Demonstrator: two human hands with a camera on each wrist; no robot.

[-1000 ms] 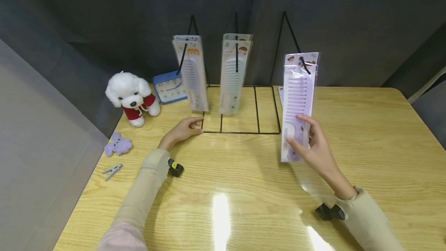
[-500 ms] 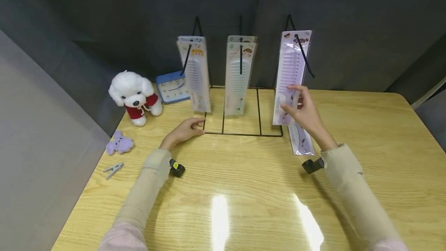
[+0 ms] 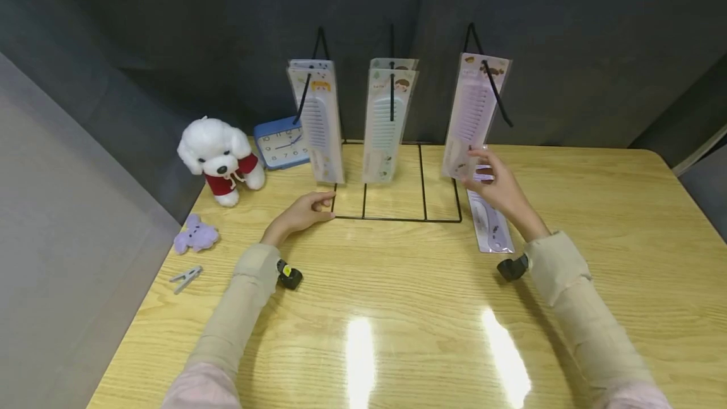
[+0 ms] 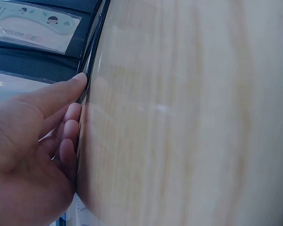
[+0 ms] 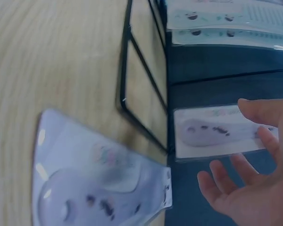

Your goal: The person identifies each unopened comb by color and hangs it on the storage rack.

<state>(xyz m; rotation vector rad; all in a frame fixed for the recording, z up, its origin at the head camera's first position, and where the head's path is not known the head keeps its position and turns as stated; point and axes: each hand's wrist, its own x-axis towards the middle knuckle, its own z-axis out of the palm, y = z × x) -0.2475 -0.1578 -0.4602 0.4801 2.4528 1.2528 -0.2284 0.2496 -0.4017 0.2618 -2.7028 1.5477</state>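
A black wire rack (image 3: 397,219) stands at the back of the wooden table (image 3: 397,308), with packaged combs on its three hooks. A purple comb package (image 3: 474,112) hangs tilted on the right hook. My right hand (image 3: 483,166) is at its lower end, and in the right wrist view the hand (image 5: 240,155) has spread, relaxed fingers beside the package (image 5: 212,132) without gripping it. A second purple comb package (image 3: 491,226) lies flat on the table under that hand. My left hand (image 3: 325,202) rests on the table, its thumb (image 4: 80,80) touching the rack's front left corner.
A white plush dog (image 3: 218,156) and a blue clock (image 3: 278,142) stand at the back left. A small purple plush (image 3: 195,234) and a clothespin (image 3: 184,278) lie near the left edge. A dark curtain closes the back.
My right hand carried the purple comb package up and back onto the right hook, then loosened its fingers from it. The left hand has stayed at the rack's corner.
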